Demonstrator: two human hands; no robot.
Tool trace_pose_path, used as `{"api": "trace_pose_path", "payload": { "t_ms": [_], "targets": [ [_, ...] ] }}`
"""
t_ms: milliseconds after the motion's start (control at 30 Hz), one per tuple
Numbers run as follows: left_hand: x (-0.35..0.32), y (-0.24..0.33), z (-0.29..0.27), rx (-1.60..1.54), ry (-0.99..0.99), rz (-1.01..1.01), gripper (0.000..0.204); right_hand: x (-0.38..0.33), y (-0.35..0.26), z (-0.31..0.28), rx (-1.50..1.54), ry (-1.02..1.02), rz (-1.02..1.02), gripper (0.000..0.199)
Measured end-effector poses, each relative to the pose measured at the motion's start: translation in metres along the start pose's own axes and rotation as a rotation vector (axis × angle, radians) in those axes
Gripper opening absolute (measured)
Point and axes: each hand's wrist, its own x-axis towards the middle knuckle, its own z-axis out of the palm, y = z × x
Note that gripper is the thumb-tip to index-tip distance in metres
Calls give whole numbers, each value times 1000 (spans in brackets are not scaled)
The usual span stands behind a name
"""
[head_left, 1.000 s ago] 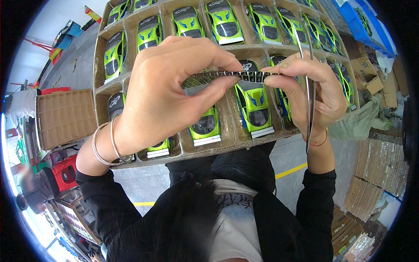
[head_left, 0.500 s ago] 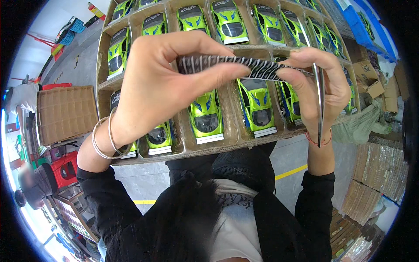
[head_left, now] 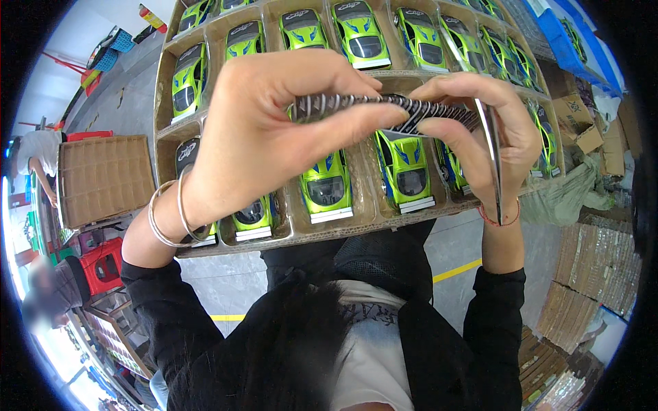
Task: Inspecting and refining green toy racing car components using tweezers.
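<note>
Both my hands hold a narrow dark strip with silver markings (head_left: 384,106) raised close to the camera. My left hand (head_left: 274,130) pinches its left end between thumb and fingers; two silver bangles ring that wrist. My right hand (head_left: 473,127) grips the strip's right end and also holds metal tweezers (head_left: 495,161) pointing down. Beneath the hands lies a cardboard divider tray (head_left: 329,229) whose cells hold several lime-green toy cars (head_left: 327,185).
A second cardboard tray (head_left: 103,178) sits at the left beside a red stool (head_left: 103,264). Another person (head_left: 34,161) bends over at the far left. Stacked cardboard (head_left: 589,274) lies at the right, blue crates (head_left: 569,34) at upper right. Yellow lines mark the grey floor.
Both hands have lifted the strip up and nearer the camera, and it now lies flatter between them. The tray of cars has shifted slightly lower in view.
</note>
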Motion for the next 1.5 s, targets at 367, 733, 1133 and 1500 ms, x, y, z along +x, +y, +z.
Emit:
{"api": "trace_pose_path", "payload": {
  "t_ms": [367,733,1133,1500],
  "targets": [
    [-1,1,2,-12,-57,-27,10,1,1,-4,-124,17,-76,27],
    [-2,2,0,-72,93,-143,12,-3,2,-5,-207,107,-145,26],
    [10,4,-2,169,-105,205,19,8,-9,-25,332,-381,488,21],
    [5,12,1,-501,-62,-282,52,-5,-17,-18,547,-203,567,23]
  ]
}}
